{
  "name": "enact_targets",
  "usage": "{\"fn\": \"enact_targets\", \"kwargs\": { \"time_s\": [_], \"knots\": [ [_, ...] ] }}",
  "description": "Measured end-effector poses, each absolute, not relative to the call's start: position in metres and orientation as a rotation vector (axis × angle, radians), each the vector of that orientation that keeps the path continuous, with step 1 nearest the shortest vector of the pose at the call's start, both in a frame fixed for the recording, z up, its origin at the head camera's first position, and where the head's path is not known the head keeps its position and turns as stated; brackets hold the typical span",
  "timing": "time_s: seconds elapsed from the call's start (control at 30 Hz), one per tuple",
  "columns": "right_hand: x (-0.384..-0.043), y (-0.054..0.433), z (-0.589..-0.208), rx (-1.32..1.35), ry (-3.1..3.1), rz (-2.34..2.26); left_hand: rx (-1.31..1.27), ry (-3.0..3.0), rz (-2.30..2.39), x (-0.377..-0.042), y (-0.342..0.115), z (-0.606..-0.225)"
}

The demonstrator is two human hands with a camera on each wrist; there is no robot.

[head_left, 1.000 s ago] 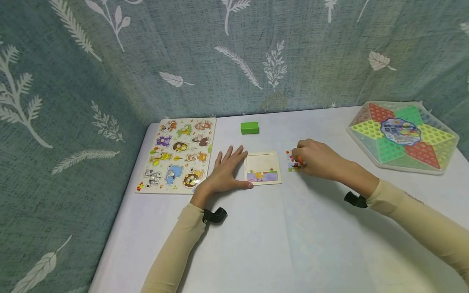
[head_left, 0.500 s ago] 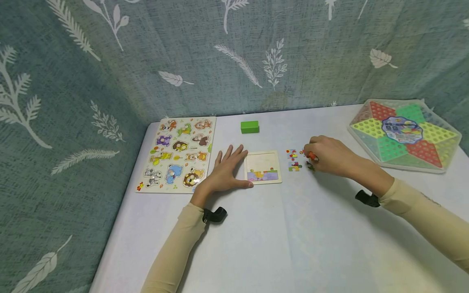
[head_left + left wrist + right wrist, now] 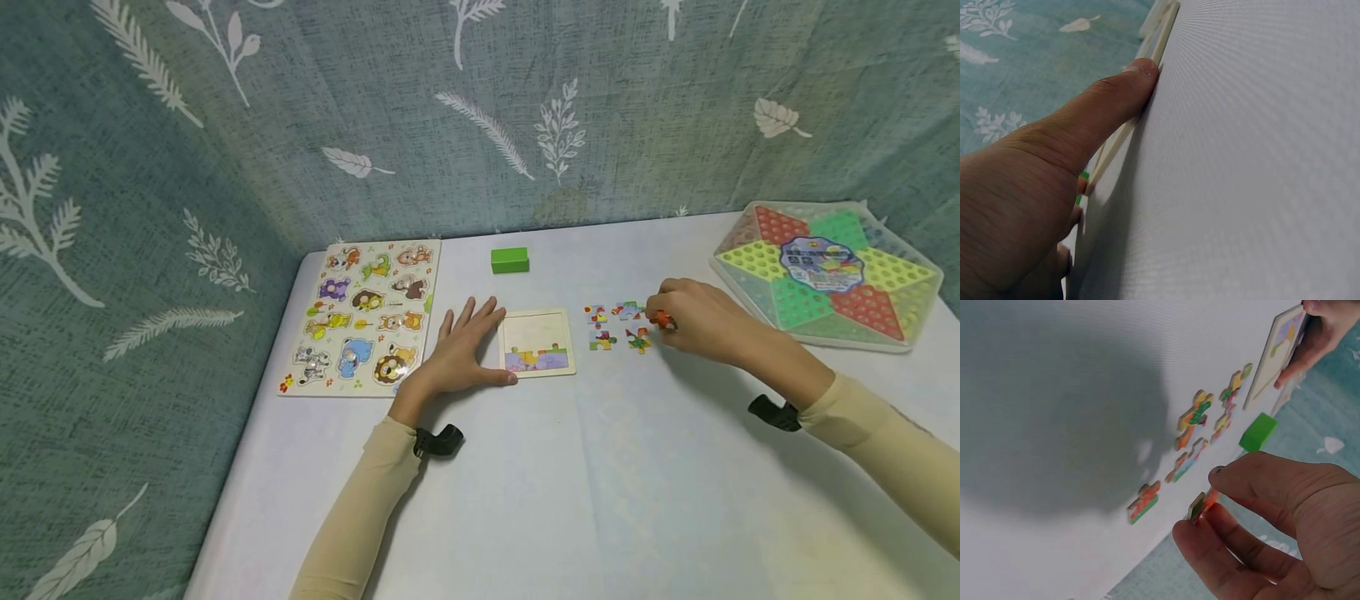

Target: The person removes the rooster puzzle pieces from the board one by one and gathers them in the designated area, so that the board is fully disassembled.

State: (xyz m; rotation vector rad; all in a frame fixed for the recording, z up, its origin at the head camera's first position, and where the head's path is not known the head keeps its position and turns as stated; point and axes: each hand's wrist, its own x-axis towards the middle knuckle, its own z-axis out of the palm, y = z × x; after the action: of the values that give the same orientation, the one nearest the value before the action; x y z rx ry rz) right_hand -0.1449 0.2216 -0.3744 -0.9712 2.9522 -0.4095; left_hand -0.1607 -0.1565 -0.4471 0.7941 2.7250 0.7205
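My left hand [image 3: 459,354] lies with spread fingers at the left side of a small wooden puzzle tray [image 3: 537,331]. Its thumb [image 3: 1125,87] touches the tray's near edge in the left wrist view. Joined purple and yellow jigsaw pieces [image 3: 538,359] fill the tray's lower part; bare wood shows above. To the right, my right hand [image 3: 693,323] pinches a small jigsaw piece [image 3: 1196,506] between thumb and fingers, just off the table. Several loose jigsaw pieces [image 3: 602,340] lie between tray and hand. One red and green jigsaw piece [image 3: 1143,502] lies nearest that hand.
An animal peg puzzle board [image 3: 360,317] lies at the left, partly behind the left hand. A green block [image 3: 510,260] stands behind the tray. At the back right lies a hexagonal game box [image 3: 825,275]. A leaf-patterned curtain [image 3: 525,125] hangs behind the white table [image 3: 525,500].
My right hand has moved right, away from the tray, uncovering several loose jigsaw pieces that now lie spread apart. The left hand has stayed at the tray.
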Motion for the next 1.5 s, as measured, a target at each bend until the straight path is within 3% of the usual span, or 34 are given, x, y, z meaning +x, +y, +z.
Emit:
{"fn": "enact_targets", "kwargs": {
  "time_s": [0.7,1.5],
  "knots": [
    [-0.138,0.234,-0.397,-0.903,2.943,-0.43,0.798,2.716,0.749,-0.16,-0.152,-0.448],
    [-0.135,0.232,-0.405,-1.011,2.969,-0.429,0.772,2.721,0.734,-0.16,-0.158,-0.447]
  ]
}}
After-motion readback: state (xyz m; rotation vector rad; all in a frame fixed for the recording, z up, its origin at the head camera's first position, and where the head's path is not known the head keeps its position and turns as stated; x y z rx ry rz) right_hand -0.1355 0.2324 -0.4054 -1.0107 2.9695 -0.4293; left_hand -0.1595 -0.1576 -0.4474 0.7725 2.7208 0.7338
